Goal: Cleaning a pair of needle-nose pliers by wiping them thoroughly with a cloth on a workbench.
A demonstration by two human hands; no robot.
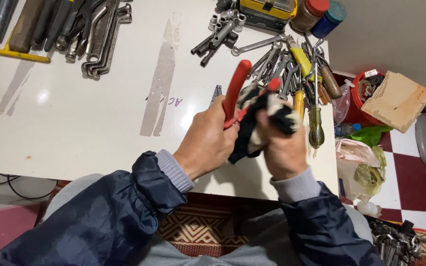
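In the head view, the person sits at a white bench (75, 123) and holds both hands close together above its near edge, in front of the body. The left hand (207, 140) is closed around the red-handled pliers (236, 88), gripping the lower part of the handles, so that one red handle stands up and leans a little to the right; the metal nose of the pliers shows just to the left of the handle, near the bench surface. The right hand (283, 148) is closed on a black and white rag (267, 116), which is pressed against the pliers, and the two hands touch each other through the rag. Both arms wear dark blue jacket sleeves with grey cuffs. Behind the hands, on the right part of the bench, lies a heap of wrenches and screwdrivers (292, 66), among them a screwdriver with a green-brown handle (316, 127) just beside the right hand. Farther back lie some sockets (220, 32), a yellow and black tool case (267, 12), and two jars with a red and a blue lid. At the far left corner lies another group of large wrenches (99, 34). To the right of the bench, on the red and white checked floor, stands a red bucket (358, 98) with a piece of cardboard (395, 98) on it.
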